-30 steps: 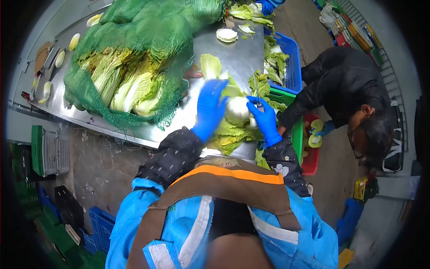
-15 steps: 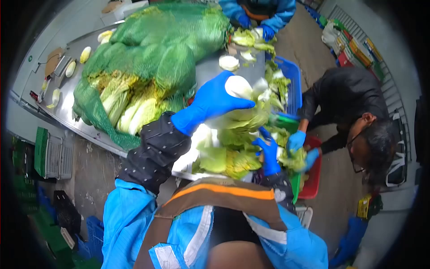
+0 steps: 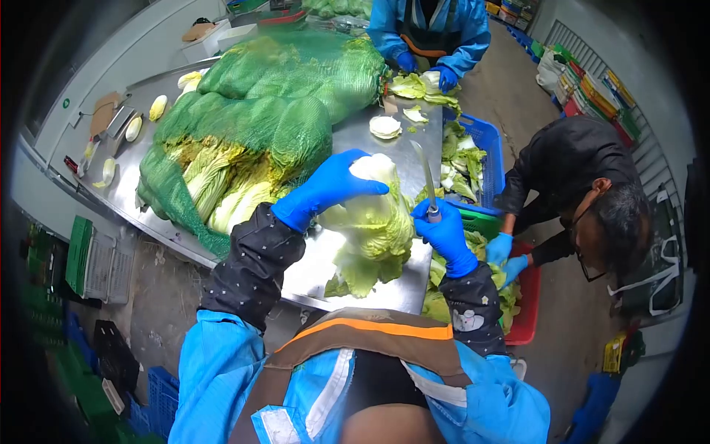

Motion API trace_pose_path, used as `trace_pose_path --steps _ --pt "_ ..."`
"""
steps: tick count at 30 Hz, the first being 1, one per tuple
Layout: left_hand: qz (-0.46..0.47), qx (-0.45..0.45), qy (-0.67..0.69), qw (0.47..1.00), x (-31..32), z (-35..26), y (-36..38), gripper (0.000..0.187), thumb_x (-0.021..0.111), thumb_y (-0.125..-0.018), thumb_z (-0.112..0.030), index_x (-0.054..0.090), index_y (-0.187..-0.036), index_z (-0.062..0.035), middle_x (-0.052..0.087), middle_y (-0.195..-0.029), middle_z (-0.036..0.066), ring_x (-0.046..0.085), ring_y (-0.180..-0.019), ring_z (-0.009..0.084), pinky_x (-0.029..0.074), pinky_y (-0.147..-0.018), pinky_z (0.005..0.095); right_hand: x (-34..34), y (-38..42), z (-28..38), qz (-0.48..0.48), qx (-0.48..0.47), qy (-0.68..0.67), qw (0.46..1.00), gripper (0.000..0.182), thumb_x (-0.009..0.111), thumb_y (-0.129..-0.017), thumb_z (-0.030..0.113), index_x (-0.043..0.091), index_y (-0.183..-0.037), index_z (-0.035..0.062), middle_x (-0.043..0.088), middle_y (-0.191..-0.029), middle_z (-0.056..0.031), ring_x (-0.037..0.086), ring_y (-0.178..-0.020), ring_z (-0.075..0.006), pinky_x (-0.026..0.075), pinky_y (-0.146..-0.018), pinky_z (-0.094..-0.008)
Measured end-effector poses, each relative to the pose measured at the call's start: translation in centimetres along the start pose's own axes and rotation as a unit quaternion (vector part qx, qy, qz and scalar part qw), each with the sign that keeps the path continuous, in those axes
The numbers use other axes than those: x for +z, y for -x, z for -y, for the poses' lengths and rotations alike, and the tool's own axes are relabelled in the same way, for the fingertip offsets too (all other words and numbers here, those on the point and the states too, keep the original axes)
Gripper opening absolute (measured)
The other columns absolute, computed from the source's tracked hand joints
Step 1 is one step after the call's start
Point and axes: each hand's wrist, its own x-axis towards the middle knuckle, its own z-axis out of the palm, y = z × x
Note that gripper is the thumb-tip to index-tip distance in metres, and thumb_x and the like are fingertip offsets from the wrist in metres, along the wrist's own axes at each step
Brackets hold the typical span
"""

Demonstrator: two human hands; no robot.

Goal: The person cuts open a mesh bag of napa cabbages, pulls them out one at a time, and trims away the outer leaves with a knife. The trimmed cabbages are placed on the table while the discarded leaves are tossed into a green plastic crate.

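My left hand (image 3: pixel 329 189), in a blue glove, grips a Chinese cabbage (image 3: pixel 373 229) near its white stem end, which points up and away from me. The cabbage's leafy end hangs low over the metal table. To its right, my right hand (image 3: pixel 446 235), also gloved in blue, is closed round the handle of a knife (image 3: pixel 427 172). The curved blade points up, apart from the cabbage. Beyond the cabbage, a cut white stem piece (image 3: pixel 384 127) and a loose leaf (image 3: pixel 416 114) lie on the table.
Green net sacks of cabbages (image 3: pixel 244 133) cover the table's (image 3: pixel 355 140) left part. A blue crate (image 3: pixel 484 140) and a red crate (image 3: pixel 526 311) stand at the right. One co-worker (image 3: pixel 603 170) bends over the red crate; another (image 3: pixel 429 37) handles cabbage at the far end.
The cabbage in my left hand has come lower and nearer to upright. Loose leaves have left the near table edge. My right hand has risen, with the knife now clearly visible.
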Motion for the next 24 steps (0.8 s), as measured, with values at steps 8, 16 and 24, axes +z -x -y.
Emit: trace_pose_path --steps 8,16,24 --pt "-0.117 0.099 -0.131 0.980 1.9 1.9 0.8 0.079 0.082 -0.052 -0.045 0.051 -0.113 -0.0065 0.057 -0.106 0.016 0.056 -0.099 0.0285 0.044 -0.085 0.0359 1.8 -0.6 2.3 -0.007 -0.127 0.254 0.959 0.045 0.079 -0.064 0.016 0.059 -0.101 0.0001 0.063 -0.092 -0.0074 0.059 -0.086 -0.0160 0.048 -0.076 -0.0295" --pt "-0.073 0.080 -0.386 0.916 3.9 1.8 2.8 0.070 0.080 -0.056 -0.035 0.051 -0.115 -0.0124 0.055 -0.106 0.013 0.055 -0.098 0.0322 0.045 -0.082 0.0379 1.1 0.4 4.1 0.007 -0.014 -0.097 0.995 0.016 0.064 -0.069 -0.001 0.050 -0.071 0.0057 0.048 -0.063 0.0028 0.048 -0.062 -0.0058 0.041 -0.056 -0.0243" --pt "-0.042 0.077 0.053 0.995 -0.8 5.1 0.6 0.048 0.075 -0.067 -0.024 0.054 -0.107 -0.0068 0.058 -0.098 0.006 0.056 -0.091 0.0157 0.046 -0.079 0.0304 -5.3 -5.9 -3.0 -0.189 -0.109 0.255 0.942 0.011 0.066 -0.074 0.010 0.063 -0.083 0.0050 0.058 -0.071 0.0008 0.053 -0.061 -0.0129 0.044 -0.056 -0.0285"
